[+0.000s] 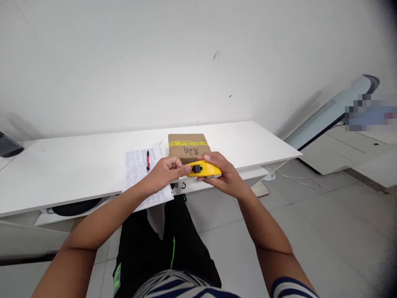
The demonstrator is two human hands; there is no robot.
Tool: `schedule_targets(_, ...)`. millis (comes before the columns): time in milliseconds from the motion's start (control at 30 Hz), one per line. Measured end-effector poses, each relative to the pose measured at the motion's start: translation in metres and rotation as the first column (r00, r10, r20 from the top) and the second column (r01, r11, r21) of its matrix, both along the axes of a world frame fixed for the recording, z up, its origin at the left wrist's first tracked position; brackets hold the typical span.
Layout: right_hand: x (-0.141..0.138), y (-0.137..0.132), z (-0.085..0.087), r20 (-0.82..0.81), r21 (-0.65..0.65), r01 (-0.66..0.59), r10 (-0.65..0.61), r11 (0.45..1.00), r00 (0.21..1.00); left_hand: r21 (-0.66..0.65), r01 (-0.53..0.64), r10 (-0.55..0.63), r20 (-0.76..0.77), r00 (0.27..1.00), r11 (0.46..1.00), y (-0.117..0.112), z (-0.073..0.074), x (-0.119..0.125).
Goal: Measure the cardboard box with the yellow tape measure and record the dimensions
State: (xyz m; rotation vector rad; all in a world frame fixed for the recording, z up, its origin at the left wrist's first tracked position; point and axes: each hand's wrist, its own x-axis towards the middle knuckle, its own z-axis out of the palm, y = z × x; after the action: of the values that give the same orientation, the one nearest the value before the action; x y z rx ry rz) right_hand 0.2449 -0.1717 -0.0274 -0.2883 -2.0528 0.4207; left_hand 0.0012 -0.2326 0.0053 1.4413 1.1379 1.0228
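Note:
A yellow tape measure (210,168) with a black lock button is held above the front edge of the desk. My right hand (226,174) wraps round its case from the right, thumb and fingers on opposite sides. At the case's left end, my left hand (169,170) is closed in a pinch, its thumb against the mouth of the tape measure. The blade's tip is hidden by those fingers. Just behind the tape measure sits a cardboard box (187,149) with yellow tape and black handwriting on top.
Printed sheets (135,165) with a red and black pen (148,160) on them lie left of the box and overhang the edge of the white desk (77,165). A dark object (9,145) stands at far left. At right are a pale leaning panel (331,111) and a cable (302,182) on the floor.

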Motion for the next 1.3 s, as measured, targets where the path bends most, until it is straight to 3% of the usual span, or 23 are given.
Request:
schedule_targets(67,0.019,0.024,-0.001,-0.003,-0.098,0.104,-0.105,0.99,0.994,0.009,-0.083,0.083,-0.028,0.996,0.997,0.016,0.007,-0.021)
schedule_targets(133,0.046,0.055,-0.003,-0.092,-0.274,0.229,-0.263,0.934,0.96,0.032,-0.196,0.198,-0.057,0.979,0.98,0.038,0.014,-0.044)
schedule_targets(233,0.08,0.102,-0.007,-0.117,-0.509,0.23,-0.332,0.829,0.936,0.045,-0.33,0.333,-0.184,0.925,0.943,0.076,0.013,-0.071)
schedule_targets(367,0.083,0.131,-0.012,-0.027,-0.64,0.218,-0.305,0.737,0.952,-0.069,-0.295,0.242,-0.414,0.878,0.953,0.106,-0.004,-0.075)
schedule_targets(533,0.05,0.125,-0.013,0.011,-0.629,0.186,-0.231,0.755,0.973,-0.056,-0.225,0.172,-0.477,0.862,0.973,0.111,-0.016,-0.052)
schedule_targets(700,0.039,0.127,-0.008,-0.034,-0.555,0.206,-0.27,0.806,0.962,0.022,-0.173,0.163,-0.471,0.867,0.985,0.103,-0.012,-0.049)
schedule_targets(800,0.046,0.113,-0.004,-0.028,-0.475,0.307,-0.362,0.825,0.932,0.033,-0.181,0.177,-0.438,0.882,0.983,0.101,-0.001,-0.063)
schedule_targets(933,0.041,0.054,-0.011,-0.155,-0.286,0.503,-0.557,0.816,0.816,0.109,-0.311,0.33,-0.305,0.893,0.944,0.121,0.024,-0.079)
schedule_targets(1000,0.02,0.016,-0.023,-0.268,-0.145,0.578,-0.594,0.803,0.759,0.164,-0.292,0.332,-0.332,0.883,0.942,0.141,0.035,-0.074)
schedule_targets(1100,-0.03,-0.031,-0.042,-0.39,0.106,0.642,-0.563,0.759,0.729,0.206,-0.171,0.26,-0.564,0.784,0.963,0.174,0.04,-0.048)
schedule_targets(1200,-0.076,-0.049,-0.053,-0.391,0.083,0.675,-0.598,0.734,0.699,0.204,-0.1,0.216,-0.694,0.686,0.974,0.199,0.028,-0.021)
schedule_targets(1300,-0.098,-0.041,-0.053,-0.329,-0.067,0.687,-0.666,0.724,0.67,0.191,-0.041,0.169,-0.719,0.674,0.981,0.206,0.012,-0.009)
